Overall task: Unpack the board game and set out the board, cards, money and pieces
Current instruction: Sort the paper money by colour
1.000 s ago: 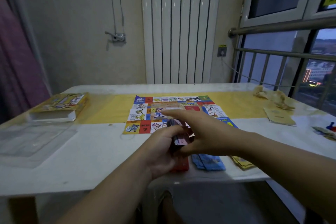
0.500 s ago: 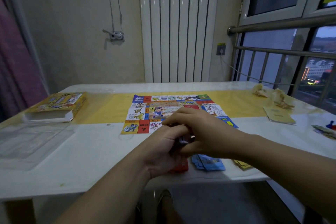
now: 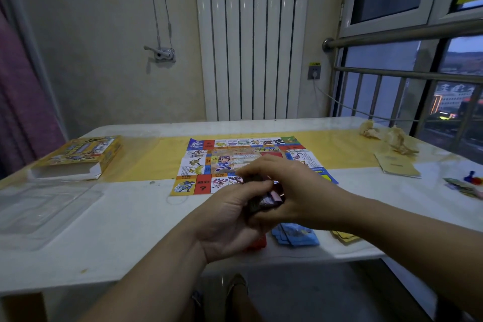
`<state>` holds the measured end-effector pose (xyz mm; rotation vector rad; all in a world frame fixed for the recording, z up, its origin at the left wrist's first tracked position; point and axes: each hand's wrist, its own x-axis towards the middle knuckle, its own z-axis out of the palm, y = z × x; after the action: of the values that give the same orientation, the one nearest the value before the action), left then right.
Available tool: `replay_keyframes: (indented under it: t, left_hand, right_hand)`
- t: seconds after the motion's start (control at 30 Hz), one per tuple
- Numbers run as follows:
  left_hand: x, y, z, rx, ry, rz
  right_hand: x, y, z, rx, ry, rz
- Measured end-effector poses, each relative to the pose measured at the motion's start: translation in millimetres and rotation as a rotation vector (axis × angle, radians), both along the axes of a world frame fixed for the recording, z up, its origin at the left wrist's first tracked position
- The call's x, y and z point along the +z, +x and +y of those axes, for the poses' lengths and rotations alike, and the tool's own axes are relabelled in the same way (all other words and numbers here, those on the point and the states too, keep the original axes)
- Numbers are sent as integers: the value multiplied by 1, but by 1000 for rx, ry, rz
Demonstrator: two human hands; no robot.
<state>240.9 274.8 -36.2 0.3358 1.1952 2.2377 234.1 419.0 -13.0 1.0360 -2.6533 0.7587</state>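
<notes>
Board (image 3: 203,165) lies unfolded on the surface (image 3: 117,217), blue cards (image 3: 295,236) and yellow cards (image 3: 345,236) piled just before it; left hand (image 3: 230,219) and right hand (image 3: 292,191) each grip a dark card stack (image 3: 266,198) over its near edge, sorting likely unfinished.

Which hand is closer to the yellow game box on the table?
Left. The yellow game box lies on the left of the table; the left hand grips a card stack mid-table, and the right hand meets it from farther right.
</notes>
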Motion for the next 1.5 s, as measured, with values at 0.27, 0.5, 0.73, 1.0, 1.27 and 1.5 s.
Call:
replay_keyframes:
  t: [0.27, 0.5, 0.73, 1.0, 1.27, 1.5]
  left_hand:
    - [2, -1, 5, 114, -205, 52]
    - [-5, 3, 17, 116, -160, 119]
    - [-6, 0, 59, 154, -215, 104]
    - [-4, -11, 118, 83, -126, -171]
    - [-13, -35, 168, 125, -202, -173]
    - [-12, -35, 224, 103, -190, -143]
  right_hand:
    - [-5, -1, -5, -36, 201, 127]
    - [10, -1, 28, -243, -214, -261]
    - [-14, 8, 63, -335, -821, -649]
    - [-24, 1, 118, -490, -763, -491]
    - [-19, -6, 225, -750, -283, -393]
    - [-37, -7, 278, -807, -71, -494]
